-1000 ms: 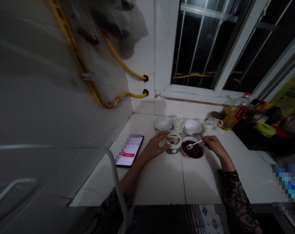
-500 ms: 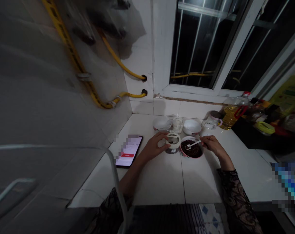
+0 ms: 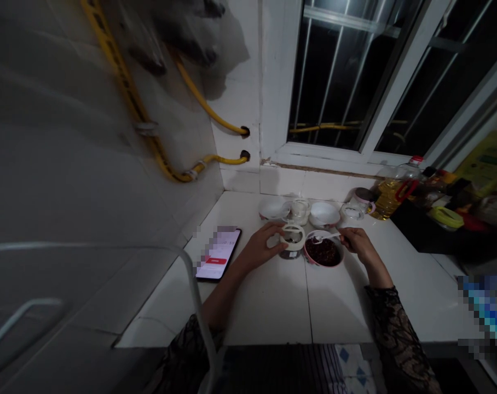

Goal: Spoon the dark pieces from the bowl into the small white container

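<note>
Spoon drifts to the bowl's far side; jar stays put

Its head, lately over the middle of the patterned bowl (image 3: 309, 261), now lies close to that bowl's far rim, and my left hand (image 3: 261, 247) and the small jar (image 3: 292, 253) sit where they were. Working the spoon (image 3: 319, 239) over the bowl seems to be the step in hand. My right hand (image 3: 357, 241) pinches the handle's end above the dark red contents (image 3: 324, 254); whether the head touches the rim or carries anything, I cannot tell. My left hand grasps the small jar by its pale top, thumb and fingers around it. That jar stands on the counter (image 3: 269, 306), just beside the bowl, with something dark inside. I judge the next move calls for a level wrist and a steady hold, lest the jar slide.

Behind these are a shallow bowl (image 3: 270, 210), a clear jar (image 3: 300, 212), a white bowl (image 3: 324, 213) showing its pale inside, and another jar (image 3: 352, 214), contents unclear. Farther right, an oil bottle (image 3: 383, 201) holds yellow liquid.
</note>
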Available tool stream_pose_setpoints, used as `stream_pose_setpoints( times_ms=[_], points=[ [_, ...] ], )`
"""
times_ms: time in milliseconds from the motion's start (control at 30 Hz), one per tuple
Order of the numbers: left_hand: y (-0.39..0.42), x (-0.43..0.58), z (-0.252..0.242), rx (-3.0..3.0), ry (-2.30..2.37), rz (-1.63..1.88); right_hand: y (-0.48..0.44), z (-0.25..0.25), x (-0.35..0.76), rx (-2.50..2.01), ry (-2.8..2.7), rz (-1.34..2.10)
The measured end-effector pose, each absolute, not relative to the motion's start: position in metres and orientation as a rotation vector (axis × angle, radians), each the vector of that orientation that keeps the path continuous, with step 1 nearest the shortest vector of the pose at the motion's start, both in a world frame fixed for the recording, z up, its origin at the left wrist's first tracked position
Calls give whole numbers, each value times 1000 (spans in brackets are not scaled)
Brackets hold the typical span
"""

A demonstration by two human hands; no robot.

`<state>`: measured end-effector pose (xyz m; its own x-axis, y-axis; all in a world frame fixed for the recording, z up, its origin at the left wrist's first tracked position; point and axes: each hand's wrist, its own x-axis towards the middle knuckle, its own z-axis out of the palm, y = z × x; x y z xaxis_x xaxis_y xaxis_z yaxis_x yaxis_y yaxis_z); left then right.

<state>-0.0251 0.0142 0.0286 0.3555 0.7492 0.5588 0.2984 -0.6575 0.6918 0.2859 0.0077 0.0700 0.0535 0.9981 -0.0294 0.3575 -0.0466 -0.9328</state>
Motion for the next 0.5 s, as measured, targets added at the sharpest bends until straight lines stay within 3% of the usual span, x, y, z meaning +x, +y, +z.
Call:
stream_pose_setpoints(
  times_ms=[167,367,500],
  points=[
    [16,-25,28,2143,900,1258,-1,74,250,-1429,-1449,774],
    [16,-25,26,2147,890,1273,-21,76,214,-1252,-1901,185],
    [15,-25,26,2153,886,1273,-22,80,223,-1209,-1918,88]
  ],
)
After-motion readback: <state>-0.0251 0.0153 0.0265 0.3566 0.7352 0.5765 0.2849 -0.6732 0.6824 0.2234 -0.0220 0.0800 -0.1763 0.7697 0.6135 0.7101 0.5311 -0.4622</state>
